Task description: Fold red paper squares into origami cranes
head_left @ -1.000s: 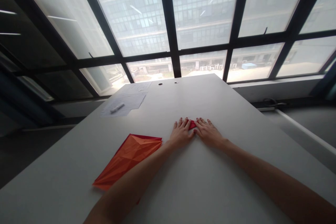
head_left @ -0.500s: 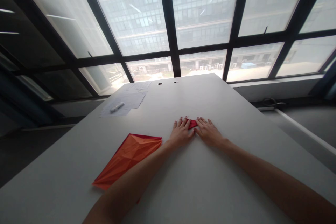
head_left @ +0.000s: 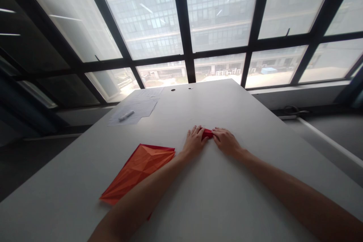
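A small red folded paper piece [head_left: 208, 133] lies on the white table between my hands. My left hand [head_left: 194, 140] has its fingertips against the piece's left side, and my right hand [head_left: 226, 141] presses on its right end. Most of the piece shows between them. To the lower left lies a large orange-red sheet of creased, folded paper [head_left: 137, 170], flat on the table. My left forearm passes just beside it and hides its lower right part.
The white table [head_left: 181, 102] runs toward a large black-framed window [head_left: 215, 19] at its far end. Loose papers [head_left: 133, 109] with a white marker [head_left: 126, 115] lie at the far left of the table. Its left and right edges drop away to a dark floor.
My hands have slid closer together, and their fingers now close on the small red piece from both sides. The orange-red sheet has not moved.
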A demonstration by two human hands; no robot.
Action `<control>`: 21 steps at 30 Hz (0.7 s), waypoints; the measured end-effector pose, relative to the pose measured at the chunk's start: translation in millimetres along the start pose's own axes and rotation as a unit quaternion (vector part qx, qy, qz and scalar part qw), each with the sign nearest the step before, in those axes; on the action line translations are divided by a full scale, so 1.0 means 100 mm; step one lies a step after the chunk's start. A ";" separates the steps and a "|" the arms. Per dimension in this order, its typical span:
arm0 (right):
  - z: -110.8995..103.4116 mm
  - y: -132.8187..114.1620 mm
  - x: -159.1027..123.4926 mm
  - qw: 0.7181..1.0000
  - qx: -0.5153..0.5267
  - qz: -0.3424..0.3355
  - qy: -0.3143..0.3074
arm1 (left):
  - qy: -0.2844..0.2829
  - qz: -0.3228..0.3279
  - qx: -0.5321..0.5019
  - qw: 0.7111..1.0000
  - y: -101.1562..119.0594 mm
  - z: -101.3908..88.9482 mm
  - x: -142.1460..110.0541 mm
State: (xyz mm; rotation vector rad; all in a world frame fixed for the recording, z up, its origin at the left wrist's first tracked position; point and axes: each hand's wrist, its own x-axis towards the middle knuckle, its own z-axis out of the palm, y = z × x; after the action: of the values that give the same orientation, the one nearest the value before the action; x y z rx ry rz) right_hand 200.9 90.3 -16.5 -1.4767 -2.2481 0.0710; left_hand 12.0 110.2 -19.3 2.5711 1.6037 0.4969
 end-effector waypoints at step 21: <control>-0.06 -0.01 0.00 0.999 -0.020 0.024 0.009 | 0.059 0.019 -0.026 0.998 0.05 -0.11 -0.01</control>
State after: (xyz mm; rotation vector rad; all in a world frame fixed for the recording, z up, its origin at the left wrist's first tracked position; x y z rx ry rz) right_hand 202.9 88.7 -11.0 -1.5475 -2.2121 0.0275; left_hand 12.9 105.8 -8.1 2.5825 1.5579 0.6973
